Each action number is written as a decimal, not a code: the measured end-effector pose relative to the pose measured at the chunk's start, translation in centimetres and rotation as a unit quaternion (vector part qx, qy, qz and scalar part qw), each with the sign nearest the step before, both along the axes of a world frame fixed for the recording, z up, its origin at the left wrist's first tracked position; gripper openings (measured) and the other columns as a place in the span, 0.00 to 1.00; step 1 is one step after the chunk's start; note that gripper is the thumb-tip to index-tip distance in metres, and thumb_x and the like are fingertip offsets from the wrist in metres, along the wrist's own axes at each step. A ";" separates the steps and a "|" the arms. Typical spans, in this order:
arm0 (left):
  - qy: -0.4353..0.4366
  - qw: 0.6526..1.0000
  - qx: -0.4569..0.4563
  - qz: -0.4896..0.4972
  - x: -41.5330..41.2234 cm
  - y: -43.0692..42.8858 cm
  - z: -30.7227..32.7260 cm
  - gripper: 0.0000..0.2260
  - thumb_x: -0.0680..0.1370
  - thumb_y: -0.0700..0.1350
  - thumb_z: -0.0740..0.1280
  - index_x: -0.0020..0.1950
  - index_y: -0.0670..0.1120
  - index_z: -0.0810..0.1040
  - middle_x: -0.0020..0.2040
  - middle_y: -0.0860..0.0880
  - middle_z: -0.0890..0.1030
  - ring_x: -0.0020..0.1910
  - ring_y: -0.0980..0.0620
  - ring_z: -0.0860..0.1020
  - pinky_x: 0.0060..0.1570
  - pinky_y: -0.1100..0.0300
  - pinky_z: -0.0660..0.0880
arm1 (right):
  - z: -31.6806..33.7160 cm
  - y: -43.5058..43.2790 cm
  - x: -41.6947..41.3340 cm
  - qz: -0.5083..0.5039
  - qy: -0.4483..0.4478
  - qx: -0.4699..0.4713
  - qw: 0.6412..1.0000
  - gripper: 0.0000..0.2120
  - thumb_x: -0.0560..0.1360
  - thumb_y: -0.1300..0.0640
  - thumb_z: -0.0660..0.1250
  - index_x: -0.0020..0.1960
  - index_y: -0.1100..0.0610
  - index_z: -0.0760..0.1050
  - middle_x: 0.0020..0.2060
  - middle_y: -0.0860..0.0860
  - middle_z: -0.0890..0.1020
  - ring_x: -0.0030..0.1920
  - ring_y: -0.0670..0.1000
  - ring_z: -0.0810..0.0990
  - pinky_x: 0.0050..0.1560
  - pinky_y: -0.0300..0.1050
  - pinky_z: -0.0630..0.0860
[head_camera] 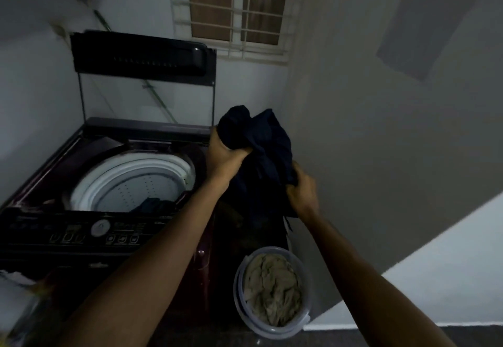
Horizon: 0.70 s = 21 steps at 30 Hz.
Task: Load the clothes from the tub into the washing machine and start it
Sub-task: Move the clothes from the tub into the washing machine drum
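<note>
dim room with pale walls; the open washing machine (109, 183) has a white perforated drum. both the left hand (223, 159) and the right hand (302, 194) clutch a dark crumpled garment (261, 150) above the round plastic tub (272, 292).

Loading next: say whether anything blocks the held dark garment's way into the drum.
Nothing visible does: the black hinged lid stands raised and the white-rimmed round drum lies open, left of the dark navy garment.

Our dim little laundry corner

We've got a pale back wall (40, 88) with a white-barred window (234, 12) up high. The grey side wall (381, 142) meets it at the corner, with a white band (449, 265) along its bottom edge and a dark floor (408, 338) below. Light's pretty low.
</note>
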<state>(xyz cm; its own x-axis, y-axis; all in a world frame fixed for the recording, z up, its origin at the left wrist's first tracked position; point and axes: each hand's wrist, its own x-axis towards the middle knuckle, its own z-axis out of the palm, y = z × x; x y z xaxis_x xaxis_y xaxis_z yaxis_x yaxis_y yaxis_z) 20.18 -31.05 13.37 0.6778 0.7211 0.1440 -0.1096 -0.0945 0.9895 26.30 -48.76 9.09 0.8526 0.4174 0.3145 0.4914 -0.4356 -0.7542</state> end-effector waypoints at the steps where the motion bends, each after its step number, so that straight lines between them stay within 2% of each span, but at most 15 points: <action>1: 0.006 1.000 0.020 -0.001 0.1 1.5 -0.1 0.32 0.64 0.44 0.81 0.64 0.51 0.72 0.54 0.55 0.77 0.52 0.56 0.77 0.50 0.66 0.73 | -0.2 1.5 0.3 0.001 -0.006 -0.007 1.000 0.15 0.73 0.73 0.54 0.50 0.60 0.75 0.38 0.51 0.77 0.34 0.44 0.73 0.34 0.37 0.67; 3: 0.018 0.998 0.057 -0.008 0.3 5.1 -0.4 0.33 0.63 0.45 0.81 0.65 0.51 0.72 0.53 0.55 0.78 0.52 0.55 0.77 0.47 0.66 0.73 | -0.7 5.2 0.8 0.001 -0.020 -0.022 1.000 0.13 0.70 0.74 0.54 0.42 0.58 0.69 0.35 0.53 0.76 0.31 0.44 0.70 0.32 0.39 0.66; 6: 0.031 0.995 0.088 -0.021 0.1 11.7 -1.1 0.34 0.65 0.45 0.80 0.68 0.51 0.70 0.56 0.53 0.78 0.53 0.54 0.77 0.47 0.65 0.74 | -1.2 11.9 0.7 -0.004 -0.052 -0.049 0.997 0.14 0.67 0.74 0.55 0.39 0.55 0.64 0.36 0.54 0.74 0.33 0.51 0.72 0.32 0.46 0.69; 8: 0.045 0.993 0.106 -0.025 -0.5 16.7 -1.8 0.36 0.65 0.46 0.80 0.69 0.52 0.69 0.59 0.52 0.78 0.55 0.53 0.77 0.51 0.61 0.75 | -1.2 16.7 -0.1 -0.003 -0.063 -0.074 0.995 0.15 0.66 0.73 0.55 0.40 0.54 0.64 0.38 0.55 0.75 0.36 0.55 0.75 0.32 0.50 0.71; 11: 0.063 0.991 0.117 -0.014 -2.0 23.7 -2.2 0.36 0.65 0.46 0.80 0.70 0.52 0.68 0.61 0.50 0.79 0.56 0.52 0.77 0.52 0.60 0.75 | -0.9 23.6 -1.6 0.009 -0.073 -0.123 0.990 0.13 0.66 0.73 0.57 0.46 0.60 0.71 0.48 0.58 0.78 0.43 0.60 0.78 0.36 0.45 0.69; 13: 0.084 0.988 0.127 -0.011 -3.5 27.5 -2.6 0.36 0.66 0.43 0.79 0.71 0.51 0.68 0.59 0.52 0.77 0.55 0.54 0.75 0.51 0.61 0.73 | -1.0 27.5 -2.6 0.015 -0.067 -0.147 0.987 0.13 0.68 0.70 0.57 0.49 0.60 0.72 0.51 0.58 0.79 0.46 0.62 0.78 0.38 0.46 0.70; 17: 0.124 0.980 0.153 -0.011 -5.6 33.6 -4.6 0.36 0.66 0.41 0.79 0.71 0.51 0.68 0.63 0.46 0.78 0.59 0.47 0.77 0.53 0.58 0.74 | -2.9 33.6 -3.5 0.081 -0.030 -0.174 0.981 0.12 0.71 0.67 0.59 0.53 0.60 0.75 0.54 0.59 0.79 0.50 0.63 0.78 0.41 0.49 0.74; 21: 0.169 0.973 0.155 0.001 -6.6 37.0 -6.8 0.36 0.67 0.41 0.77 0.72 0.50 0.67 0.65 0.43 0.77 0.63 0.42 0.76 0.58 0.54 0.74 | -5.0 37.3 -3.5 0.089 0.014 -0.203 0.975 0.12 0.73 0.62 0.61 0.55 0.58 0.75 0.54 0.58 0.80 0.51 0.63 0.78 0.44 0.51 0.76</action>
<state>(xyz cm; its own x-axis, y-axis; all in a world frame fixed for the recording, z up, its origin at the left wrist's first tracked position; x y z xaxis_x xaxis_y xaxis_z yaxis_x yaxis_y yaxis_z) 13.62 5.96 6.59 0.7224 0.6803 0.1236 0.2186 -0.3943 0.8926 22.79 -11.50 4.07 0.7612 0.6446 0.0706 0.5681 -0.6104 -0.5519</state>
